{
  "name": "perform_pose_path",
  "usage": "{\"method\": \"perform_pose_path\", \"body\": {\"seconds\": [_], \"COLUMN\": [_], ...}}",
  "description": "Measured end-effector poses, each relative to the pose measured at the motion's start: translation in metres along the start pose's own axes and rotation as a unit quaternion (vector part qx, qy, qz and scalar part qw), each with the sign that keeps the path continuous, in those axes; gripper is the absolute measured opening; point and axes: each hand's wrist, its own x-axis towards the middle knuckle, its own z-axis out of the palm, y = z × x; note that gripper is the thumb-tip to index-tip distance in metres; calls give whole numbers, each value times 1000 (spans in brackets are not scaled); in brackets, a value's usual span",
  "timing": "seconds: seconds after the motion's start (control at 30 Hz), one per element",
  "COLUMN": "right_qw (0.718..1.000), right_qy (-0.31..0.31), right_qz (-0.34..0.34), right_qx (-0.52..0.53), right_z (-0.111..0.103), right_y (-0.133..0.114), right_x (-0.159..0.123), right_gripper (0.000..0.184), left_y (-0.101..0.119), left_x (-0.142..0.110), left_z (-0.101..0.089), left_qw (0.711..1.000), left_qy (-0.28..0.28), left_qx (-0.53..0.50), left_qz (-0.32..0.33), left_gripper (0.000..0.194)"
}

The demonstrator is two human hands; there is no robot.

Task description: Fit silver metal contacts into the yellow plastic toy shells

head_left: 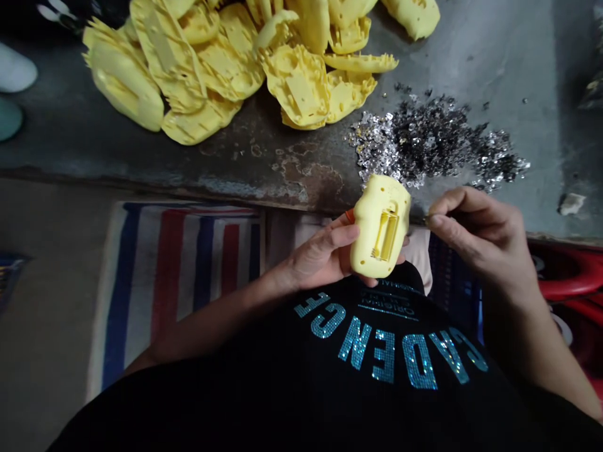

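Note:
My left hand (325, 254) is wrapped round a yellow plastic shell (380, 226), held upright in front of my black shirt; an open battery slot with a small metal contact faces me. My right hand (475, 235) hovers just right of the shell, thumb and forefinger pinched together on something tiny that I cannot make out. Both hands sit close to the near edge of the grey worktop (282, 157).
A heap of yellow plastic shells (226, 63) lies on the worktop at the far left and centre. A pile of small shiny metal pieces (438, 141) spreads just beyond my hands. A striped sack (179, 263) lies on the floor at left, red plastic (570, 276) at right.

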Motion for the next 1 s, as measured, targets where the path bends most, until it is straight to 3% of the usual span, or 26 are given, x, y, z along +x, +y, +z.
{"method": "perform_pose_path", "body": {"seconds": [0.1,0.2,0.4,0.57,0.7,0.9,1.0], "right_qw": [998,996,988,980,958,897,890], "right_qy": [-30,-49,-20,-8,1,58,67], "right_qz": [-21,-66,-123,-156,-185,-253,-258], "right_qx": [43,-19,-96,-127,-218,-359,-371], "right_z": [6,8,9,12,15,19,15], "right_y": [-15,-18,-18,-22,-22,-25,-26], "right_x": [8,14,12,13,12,0,-6], "right_gripper": [22,21,13,13,11,10,9], "left_y": [-3,-7,-10,-10,-9,-10,-10], "left_x": [0,-2,-3,-2,-2,-2,-2], "left_z": [2,4,8,12,14,13,14], "left_qw": [1000,1000,1000,1000,1000,1000,1000], "left_qy": [-13,-12,12,10,3,19,11], "left_qx": [-14,-11,-4,-3,2,1,-2], "left_qz": [-1,3,-11,-14,-13,-1,3], "left_gripper": [68,67,90,87,79,65,69]}}
